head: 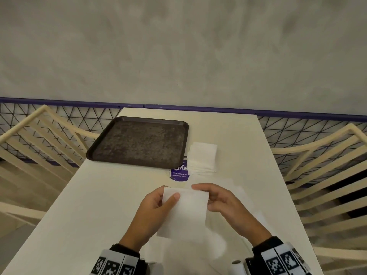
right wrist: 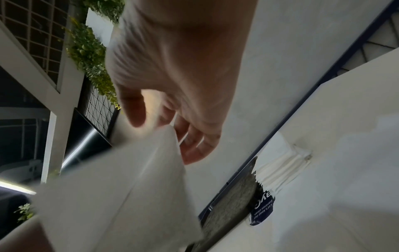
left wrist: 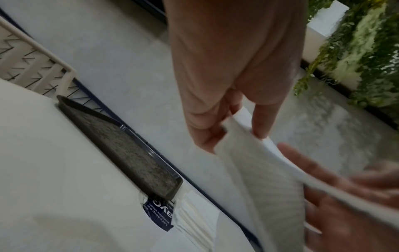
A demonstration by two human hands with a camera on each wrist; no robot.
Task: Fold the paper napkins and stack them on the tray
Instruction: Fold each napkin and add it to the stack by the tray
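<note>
1. Head view: a white paper napkin [head: 185, 211] is held up above the near half of a pale table [head: 103, 197], between both hands.
2. Left hand [head: 154, 212] pinches the napkin's upper left corner, thumb on the near face and fingers behind. The left wrist view confirms it: fingers [left wrist: 262, 122] curled on one side of the top edge, thumb on the other.
3. Right hand [head: 222, 203] takes the upper right edge, fingertips along the top, thumb hidden behind the sheet. In the right wrist view the thumb and curled fingers [right wrist: 194, 145] close on the napkin corner; the frame is blurred, so the exact contact is unclear.
4. The napkin hangs as a flat rectangle, lower edge free and off the table.
5. A dark tray [head: 139, 142] lies on the far left part of the table, with no napkin on it.
6. Just right of the tray lies a fanned pile of napkins [head: 202, 157], its edge close to the tray's right rim.
7. A purple round sticker [head: 179, 174] shows partly under the tray's near right corner.
8. Cream slatted chairs [head: 321, 167] stand on both sides of the table.
</note>
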